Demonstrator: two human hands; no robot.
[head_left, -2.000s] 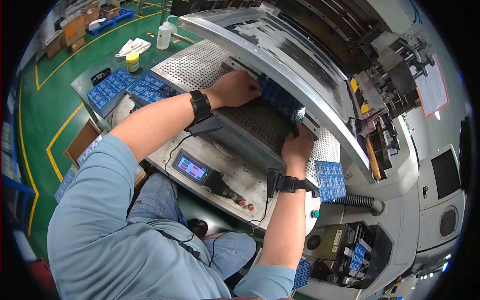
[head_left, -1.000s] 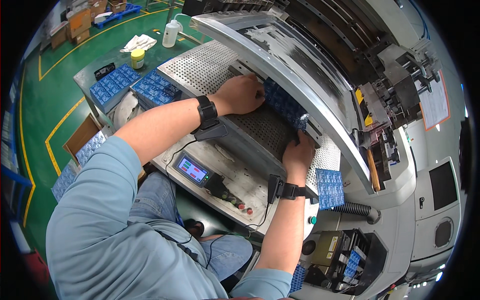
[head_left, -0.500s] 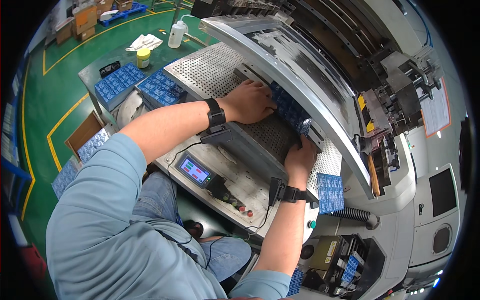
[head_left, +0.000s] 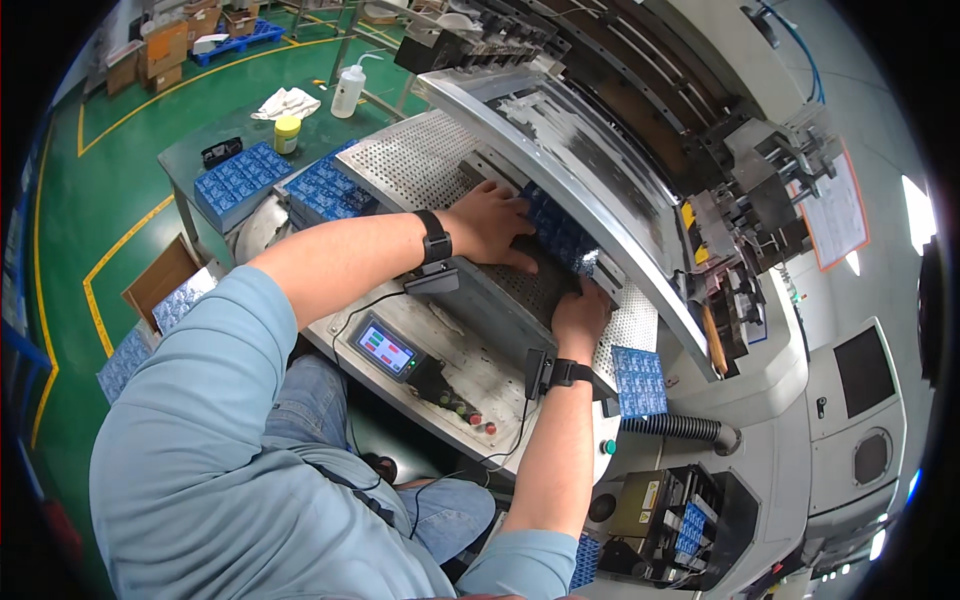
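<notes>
Left hand (head_left: 492, 222): fingers spread, thumb held apart, over the perforated plate (head_left: 400, 150) at the left end of a blue panel (head_left: 560, 230). Cannot tell whether my fingertips touch it.

Right hand (head_left: 583, 318): at the panel's right end, fingers bent and partly hidden; cannot tell if they pinch its edge.

Panel lies between two metal bars, under the tilted metal frame (head_left: 505, 125). Its surface carries a repeated pale pattern, unreadable from here.

Another blue panel, the loose sheet (head_left: 640, 382), sits by the plate's right near corner.

Writing: the small touchscreen (head_left: 386, 347), below the plate's near edge, shows green and red blocks, lettering too small. The orange-edged paper (head_left: 832, 215) at far right bears print I can't make out. Yellow labels (head_left: 650, 495) on a dark box at lower right, also illegible.

Green table (head_left: 190, 160) on my left: two blue stacks (head_left: 240, 185) along its near edge; behind them a yellow jar (head_left: 287, 135); white cloth (head_left: 287, 103) and clear squeeze bottle (head_left: 349, 90) toward the far edge.
</notes>
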